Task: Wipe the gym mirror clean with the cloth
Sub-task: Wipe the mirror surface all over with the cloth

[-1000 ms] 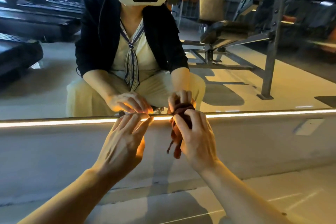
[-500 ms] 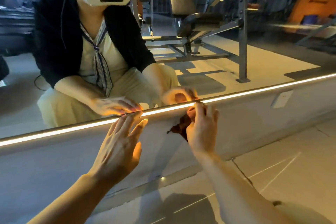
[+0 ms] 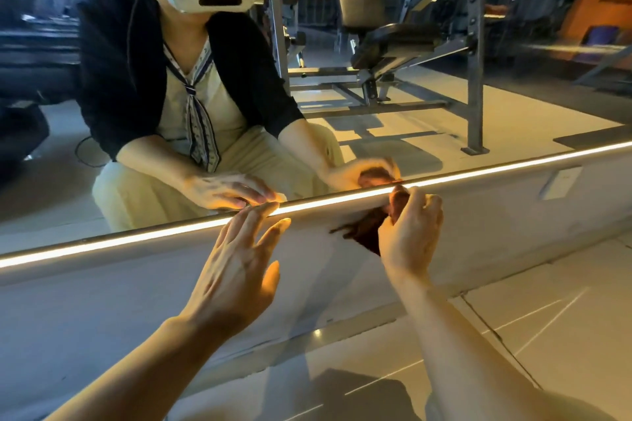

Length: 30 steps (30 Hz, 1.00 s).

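Right hand [image 3: 408, 232] gripping bunched cloth [image 3: 367, 232] against mirror [image 3: 376, 133] bottom edge, on lit strip [image 3: 136, 237]. Left hand [image 3: 236, 270] flat, fingers straight. Wiping underway; cleaned share unclear, probably most glass left.

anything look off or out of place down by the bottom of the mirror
Nothing stands out. The right hand holds the dark red cloth at the lit strip under the mirror; the left hand rests its fingertips there.
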Each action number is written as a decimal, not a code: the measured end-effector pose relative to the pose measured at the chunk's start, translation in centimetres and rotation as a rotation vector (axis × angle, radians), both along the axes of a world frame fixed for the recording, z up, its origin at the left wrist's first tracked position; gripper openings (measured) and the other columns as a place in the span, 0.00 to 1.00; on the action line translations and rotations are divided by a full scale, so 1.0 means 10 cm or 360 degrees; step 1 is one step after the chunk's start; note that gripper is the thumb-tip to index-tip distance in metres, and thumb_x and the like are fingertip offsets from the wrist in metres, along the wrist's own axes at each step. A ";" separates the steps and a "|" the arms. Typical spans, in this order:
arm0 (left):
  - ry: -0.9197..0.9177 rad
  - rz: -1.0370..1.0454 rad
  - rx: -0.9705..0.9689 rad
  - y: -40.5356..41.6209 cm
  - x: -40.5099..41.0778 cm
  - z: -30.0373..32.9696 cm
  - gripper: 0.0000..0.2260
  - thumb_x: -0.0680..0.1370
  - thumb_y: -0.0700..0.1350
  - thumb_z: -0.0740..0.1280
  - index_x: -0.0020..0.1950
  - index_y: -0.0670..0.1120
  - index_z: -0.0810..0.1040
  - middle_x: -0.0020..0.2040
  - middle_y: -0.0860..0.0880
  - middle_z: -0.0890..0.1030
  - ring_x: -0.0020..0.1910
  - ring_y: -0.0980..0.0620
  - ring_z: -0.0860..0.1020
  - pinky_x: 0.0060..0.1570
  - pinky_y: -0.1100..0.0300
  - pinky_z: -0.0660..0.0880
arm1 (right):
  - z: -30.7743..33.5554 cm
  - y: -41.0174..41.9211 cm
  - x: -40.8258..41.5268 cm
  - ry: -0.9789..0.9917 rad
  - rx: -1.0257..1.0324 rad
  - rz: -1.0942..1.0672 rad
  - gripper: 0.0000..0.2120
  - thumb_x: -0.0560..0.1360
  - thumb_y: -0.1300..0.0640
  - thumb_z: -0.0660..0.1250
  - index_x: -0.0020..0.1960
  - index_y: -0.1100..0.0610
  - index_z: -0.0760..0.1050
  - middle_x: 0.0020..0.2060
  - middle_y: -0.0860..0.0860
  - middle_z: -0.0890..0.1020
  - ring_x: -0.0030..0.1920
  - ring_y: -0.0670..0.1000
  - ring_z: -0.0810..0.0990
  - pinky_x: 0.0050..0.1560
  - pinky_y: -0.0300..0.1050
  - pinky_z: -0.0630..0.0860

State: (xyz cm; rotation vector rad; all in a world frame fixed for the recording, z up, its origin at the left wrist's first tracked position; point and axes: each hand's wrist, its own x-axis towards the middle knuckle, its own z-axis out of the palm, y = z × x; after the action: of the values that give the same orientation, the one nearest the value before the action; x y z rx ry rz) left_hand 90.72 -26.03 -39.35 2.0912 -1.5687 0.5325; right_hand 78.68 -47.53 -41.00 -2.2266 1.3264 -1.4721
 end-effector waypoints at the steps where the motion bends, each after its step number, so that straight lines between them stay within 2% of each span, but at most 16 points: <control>1: 0.0020 0.0012 -0.0011 0.06 0.03 0.00 0.30 0.65 0.36 0.79 0.67 0.39 0.77 0.70 0.38 0.72 0.69 0.37 0.72 0.65 0.46 0.70 | 0.01 0.05 0.05 0.0007 -0.0011 0.0015 0.19 0.68 0.71 0.75 0.57 0.66 0.74 0.51 0.66 0.77 0.51 0.67 0.78 0.48 0.58 0.79; 4: 0.0052 0.0031 -0.0057 0.23 0.13 0.00 0.29 0.65 0.36 0.79 0.66 0.39 0.78 0.69 0.40 0.74 0.68 0.39 0.72 0.64 0.46 0.72 | -0.01 0.44 0.28 -0.0003 -0.0182 0.0191 0.19 0.66 0.72 0.75 0.54 0.66 0.75 0.46 0.64 0.77 0.46 0.66 0.78 0.41 0.55 0.79; 8: 0.0076 0.0044 -0.0075 0.40 0.23 0.02 0.28 0.66 0.36 0.79 0.65 0.40 0.79 0.67 0.41 0.76 0.65 0.39 0.75 0.61 0.43 0.76 | 0.02 0.92 0.43 0.0124 -0.0364 0.0613 0.24 0.58 0.70 0.78 0.53 0.62 0.78 0.48 0.60 0.78 0.47 0.63 0.80 0.44 0.52 0.80; 10: 0.0073 0.0047 -0.0081 0.47 0.26 0.02 0.27 0.66 0.36 0.79 0.64 0.40 0.80 0.66 0.41 0.77 0.63 0.39 0.76 0.60 0.45 0.76 | 0.14 0.93 0.40 0.0135 -0.0386 0.0594 0.23 0.61 0.68 0.78 0.55 0.61 0.80 0.52 0.59 0.78 0.50 0.62 0.80 0.48 0.53 0.80; 13: 0.0095 0.0052 -0.0126 0.58 0.33 0.05 0.24 0.66 0.35 0.78 0.62 0.41 0.81 0.64 0.42 0.78 0.62 0.40 0.77 0.61 0.46 0.75 | 0.37 0.77 0.28 -0.0181 -0.0085 0.0201 0.24 0.66 0.68 0.77 0.60 0.63 0.75 0.58 0.61 0.77 0.57 0.63 0.79 0.53 0.56 0.80; 15: 0.0117 0.0088 -0.0177 0.64 0.36 0.08 0.24 0.67 0.35 0.77 0.63 0.41 0.81 0.64 0.43 0.79 0.62 0.39 0.78 0.61 0.45 0.76 | 0.42 0.70 0.24 -0.0164 -0.0069 0.0148 0.23 0.67 0.70 0.77 0.59 0.63 0.75 0.58 0.62 0.77 0.58 0.64 0.79 0.53 0.58 0.79; 19: 0.0046 0.0151 -0.0184 0.67 0.37 0.10 0.27 0.66 0.35 0.78 0.65 0.40 0.80 0.64 0.41 0.79 0.61 0.39 0.78 0.61 0.47 0.75 | 0.25 1.07 0.50 0.0144 -0.0380 0.0528 0.23 0.62 0.73 0.78 0.56 0.63 0.81 0.51 0.61 0.80 0.50 0.65 0.81 0.49 0.56 0.80; 22: 0.0049 0.0220 -0.0203 0.66 0.37 0.14 0.26 0.66 0.35 0.78 0.63 0.39 0.81 0.60 0.41 0.81 0.59 0.39 0.80 0.60 0.47 0.76 | 0.21 1.42 0.67 0.0312 -0.0514 0.0856 0.26 0.60 0.72 0.79 0.57 0.62 0.81 0.52 0.60 0.80 0.50 0.63 0.82 0.48 0.54 0.81; 26: 0.0103 0.0321 -0.0218 0.62 0.30 0.19 0.22 0.69 0.36 0.76 0.63 0.39 0.81 0.60 0.40 0.81 0.59 0.39 0.80 0.58 0.45 0.78 | 0.25 1.39 0.68 0.0298 -0.0538 0.0726 0.27 0.62 0.70 0.79 0.59 0.60 0.80 0.53 0.59 0.79 0.51 0.64 0.80 0.40 0.55 0.82; 28: 0.0096 0.0381 -0.0174 0.62 0.29 0.19 0.24 0.68 0.36 0.77 0.64 0.39 0.80 0.61 0.40 0.81 0.60 0.39 0.79 0.59 0.46 0.77 | 0.20 1.47 0.72 0.0252 -0.0508 0.0690 0.21 0.68 0.65 0.74 0.60 0.61 0.80 0.53 0.60 0.78 0.51 0.64 0.78 0.41 0.55 0.81; 30: 0.0117 0.0420 -0.0157 0.64 0.29 0.17 0.26 0.67 0.36 0.78 0.64 0.40 0.80 0.60 0.40 0.81 0.59 0.39 0.79 0.60 0.48 0.76 | 0.16 1.58 0.79 0.0229 -0.0507 0.0815 0.17 0.72 0.61 0.71 0.60 0.60 0.80 0.54 0.60 0.78 0.52 0.64 0.78 0.44 0.53 0.81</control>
State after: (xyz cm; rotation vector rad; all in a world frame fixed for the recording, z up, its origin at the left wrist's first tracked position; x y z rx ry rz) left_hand 93.61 -19.61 -37.68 2.2278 -1.2083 0.6023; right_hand 86.56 -31.75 -39.42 -2.6403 0.4961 -1.4155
